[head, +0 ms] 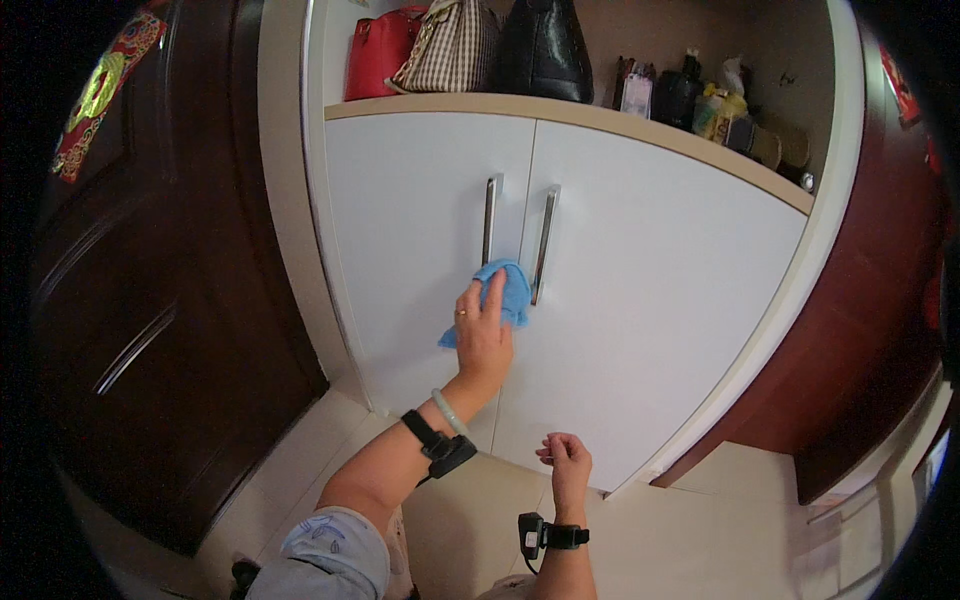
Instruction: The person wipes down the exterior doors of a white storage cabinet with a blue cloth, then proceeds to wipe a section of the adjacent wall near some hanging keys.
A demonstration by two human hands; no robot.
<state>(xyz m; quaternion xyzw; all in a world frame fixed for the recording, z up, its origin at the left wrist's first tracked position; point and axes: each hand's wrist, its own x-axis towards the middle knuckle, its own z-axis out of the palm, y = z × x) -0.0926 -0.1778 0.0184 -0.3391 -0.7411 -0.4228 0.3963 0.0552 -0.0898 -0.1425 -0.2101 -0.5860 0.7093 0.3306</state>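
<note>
My left hand (pixel 484 334) grips a blue cloth (pixel 514 296) at the lower end of the left door's metal bar handle (pixel 489 221). The cloth covers that end of the handle, and one corner hangs out below my fingers. Just right of the cloth is the matching right door handle (pixel 546 244). Both handles stand upright on the white doors (pixel 637 285) of a cabinet, which are closed. Lower down, my right hand (pixel 568 454) hovers in front of the cabinet's bottom part, fingers loosely curled, with nothing visible in them.
On the shelf (pixel 637 127) above the doors stand a red handbag (pixel 379 56), a checked handbag (pixel 454 52), a black bag (pixel 544 56) and several bottles (pixel 679 97). A dark door (pixel 172 300) is at left, reddish-brown wood panelling (pixel 810 345) at right, and a tiled floor (pixel 645 555) below.
</note>
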